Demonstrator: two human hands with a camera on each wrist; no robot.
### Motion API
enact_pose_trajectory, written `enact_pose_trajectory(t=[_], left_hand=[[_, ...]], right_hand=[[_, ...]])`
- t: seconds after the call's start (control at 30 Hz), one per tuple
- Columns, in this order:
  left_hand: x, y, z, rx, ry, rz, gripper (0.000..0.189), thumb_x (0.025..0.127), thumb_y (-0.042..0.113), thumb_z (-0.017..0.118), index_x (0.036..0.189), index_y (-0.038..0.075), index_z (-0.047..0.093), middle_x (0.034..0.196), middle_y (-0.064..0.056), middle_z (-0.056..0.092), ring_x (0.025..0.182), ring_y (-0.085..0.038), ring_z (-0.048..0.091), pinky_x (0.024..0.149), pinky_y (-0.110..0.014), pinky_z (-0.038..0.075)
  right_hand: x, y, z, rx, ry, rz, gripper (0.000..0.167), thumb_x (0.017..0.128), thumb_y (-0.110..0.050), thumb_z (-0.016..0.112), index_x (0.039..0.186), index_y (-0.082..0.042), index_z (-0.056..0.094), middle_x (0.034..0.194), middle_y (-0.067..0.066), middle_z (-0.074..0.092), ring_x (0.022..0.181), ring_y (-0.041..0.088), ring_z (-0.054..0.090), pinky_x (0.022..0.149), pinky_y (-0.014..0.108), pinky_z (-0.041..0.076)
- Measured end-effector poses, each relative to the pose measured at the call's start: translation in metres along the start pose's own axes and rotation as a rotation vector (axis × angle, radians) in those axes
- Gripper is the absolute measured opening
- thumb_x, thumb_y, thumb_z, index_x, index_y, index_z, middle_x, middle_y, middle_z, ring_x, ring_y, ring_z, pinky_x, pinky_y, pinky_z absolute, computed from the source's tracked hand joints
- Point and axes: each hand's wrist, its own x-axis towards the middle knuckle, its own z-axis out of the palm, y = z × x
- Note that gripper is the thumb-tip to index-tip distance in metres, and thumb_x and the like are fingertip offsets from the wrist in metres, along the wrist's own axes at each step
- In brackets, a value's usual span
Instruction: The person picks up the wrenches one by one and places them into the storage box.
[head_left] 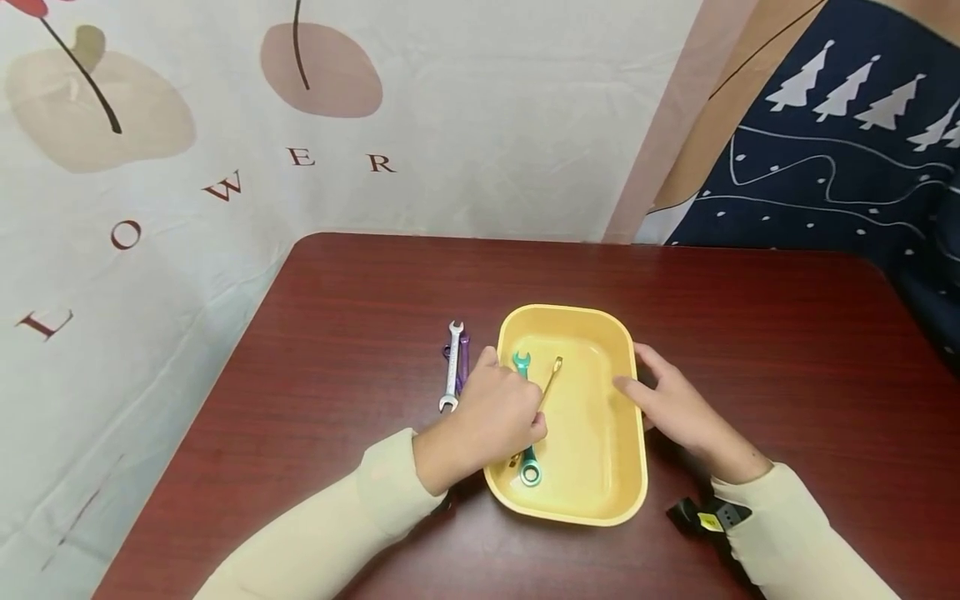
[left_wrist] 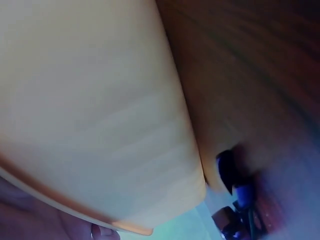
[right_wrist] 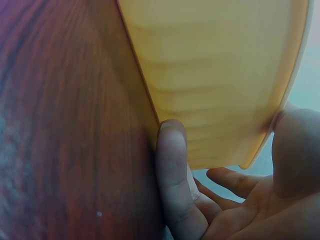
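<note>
A yellow plastic tray (head_left: 592,417) stands on the table. Inside, along its left part, lie a green wrench (head_left: 530,472) and a slim gold wrench (head_left: 556,368). My left hand (head_left: 498,412) reaches over the left rim with knuckles up and covers the middle of both wrenches; its fingertips are hidden, so I cannot tell which one it holds. My right hand (head_left: 678,408) grips the tray's right side, thumb over the rim and fingers against the outer wall (right_wrist: 215,100). A silver wrench (head_left: 452,367) and a purple wrench (head_left: 463,358) lie together left of the tray.
The dark red wooden table (head_left: 750,333) spreads out around the tray. At its back hangs a pale printed cloth (head_left: 487,125), with a navy cloth (head_left: 825,158) at the right. A black wrist device (head_left: 705,517) sits under my right sleeve.
</note>
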Motion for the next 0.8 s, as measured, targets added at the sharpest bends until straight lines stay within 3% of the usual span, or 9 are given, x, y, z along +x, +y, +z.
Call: enact_pose_trajectory(t=[0.4,0.8], left_hand=[[0.0012,0.0005,0.0015,0.025,-0.01,-0.004,0.035,0.083,0.038,0.066,0.054,0.022,0.052,0.05,0.008,0.054,0.048,-0.016,0.048,0.077,-0.04,0.033],[0.002,0.001,0.0011,0.03,0.003,-0.024,0.037,0.08,0.034,0.066,0.049,0.023,0.047,0.047,0.009,0.048,0.047,-0.015,0.045,0.074,-0.039,0.033]], right_hand=[[-0.0001,0.0006,0.0001,0.016,-0.007,-0.004,0.063,0.101,-0.025,0.055,0.156,-0.016,0.025,0.107,0.025,0.069,0.079,0.027,0.075,0.063,0.044,0.06],[-0.0005,0.0006,-0.0004,0.006,-0.008,-0.008,0.063,0.102,-0.026,0.055,0.156,-0.016,0.025,0.108,0.025,0.069,0.079,0.027,0.075,0.064,0.044,0.06]])
